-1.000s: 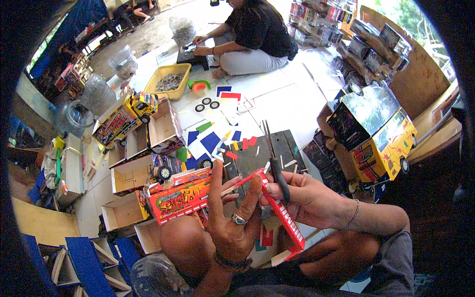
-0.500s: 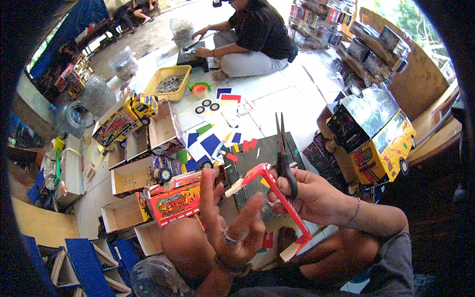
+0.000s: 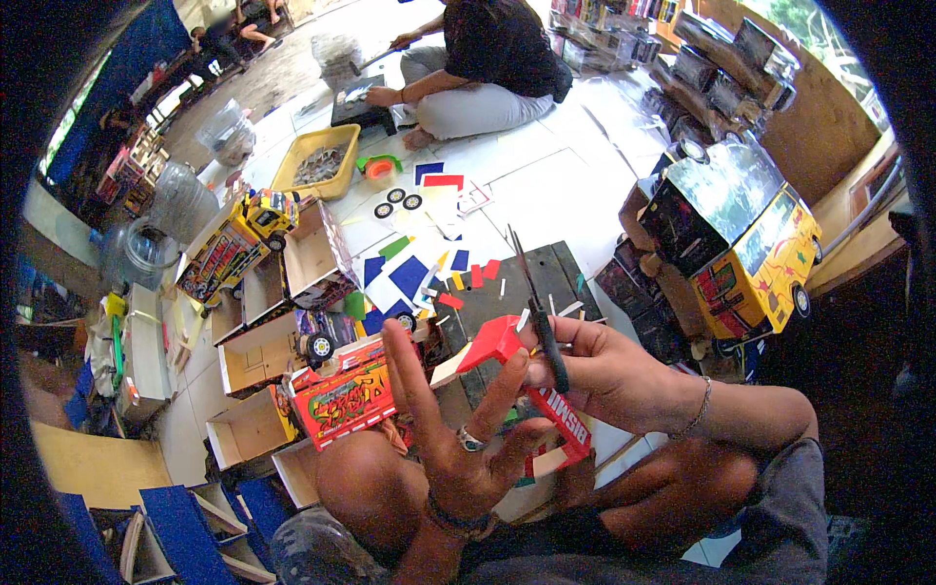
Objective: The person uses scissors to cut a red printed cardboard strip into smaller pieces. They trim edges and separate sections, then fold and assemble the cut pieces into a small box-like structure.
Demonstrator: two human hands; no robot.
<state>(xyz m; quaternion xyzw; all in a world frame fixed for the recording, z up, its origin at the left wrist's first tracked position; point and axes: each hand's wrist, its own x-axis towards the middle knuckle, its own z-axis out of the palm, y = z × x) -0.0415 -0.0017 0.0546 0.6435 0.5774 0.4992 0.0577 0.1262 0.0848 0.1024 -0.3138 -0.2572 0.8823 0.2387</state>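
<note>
In my right hand (image 3: 624,375) is a pair of black-handled scissors (image 3: 548,343), blades pointing up and away. The same hand holds a bent strip-like frame piece (image 3: 495,341), red-faced with bare pale wood at its ends and white lettering on its lower part. My left hand (image 3: 463,444) is raised beside the piece, fingers spread. One of its fingertips is at the red piece, close to my right thumb. Beyond my hands lies a dark board (image 3: 487,314), with small cut scraps (image 3: 477,276) in red, yellow and white on and beside it.
A red toy truck body (image 3: 343,398) and open wooden boxes (image 3: 255,356) stand at left. Yellow toy trucks (image 3: 234,244) (image 3: 751,302) flank the work area. Loose wheels (image 3: 397,196) lie near a yellow basin (image 3: 292,182). Another person (image 3: 487,73) sits across the floor.
The red frame piece has turned, so its lettered face now shows, and its lower end has shifted left. My left fingers have moved closer to it. The scissors tilt more to the left.
</note>
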